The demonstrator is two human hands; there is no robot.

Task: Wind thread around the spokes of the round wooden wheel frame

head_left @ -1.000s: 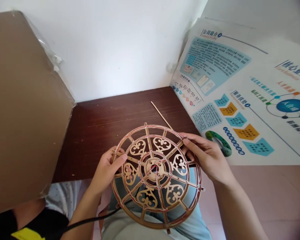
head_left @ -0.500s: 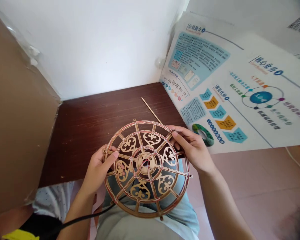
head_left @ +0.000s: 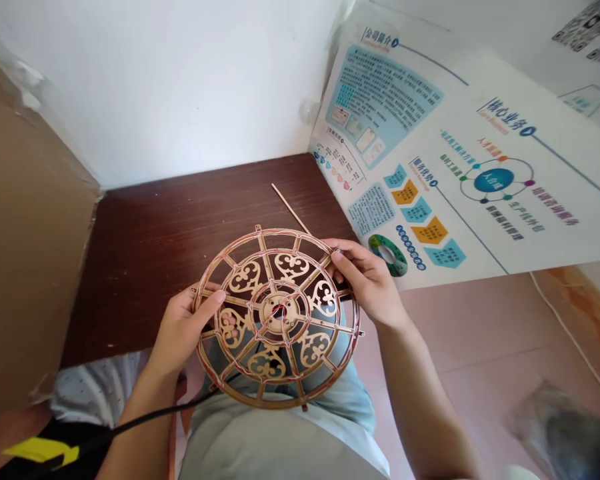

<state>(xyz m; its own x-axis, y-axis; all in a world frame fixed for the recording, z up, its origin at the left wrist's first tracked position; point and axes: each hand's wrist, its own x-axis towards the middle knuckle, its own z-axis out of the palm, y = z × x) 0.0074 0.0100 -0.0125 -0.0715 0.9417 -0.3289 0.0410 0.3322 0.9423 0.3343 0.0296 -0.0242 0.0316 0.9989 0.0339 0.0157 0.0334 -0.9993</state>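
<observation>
A round gold-coloured openwork frame (head_left: pixel 293 313), like a spoked wheel with scrolled heart shapes, is held tilted over my lap and the table's near edge. Thin red and white wires run along its rings and spokes and gather at the hub. My left hand (head_left: pixel 187 320) pinches the rim on the left, thumb on top and fingers underneath. On the upper right, my right hand (head_left: pixel 370 283) grips the rim near a small tab, its thumb on top and some fingers hidden below. A black cable (head_left: pixel 145 419) passes from the lower left to beneath the frame.
A thin light stick (head_left: pixel 289 205) lies on the dark brown table (head_left: pixel 155 233) beyond the frame. Brown cardboard (head_left: pixel 30 233) stands at the left, a white wall behind, a printed poster (head_left: pixel 460 227) at the right. A yellow tag (head_left: pixel 40 450) and dotted fabric (head_left: pixel 93 393) show lower left.
The whole view has shifted, so table, poster, hands and frame appear slightly further left and higher. Both hands keep the same hold on the frame. A blurred grey shape shows more at lower right.
</observation>
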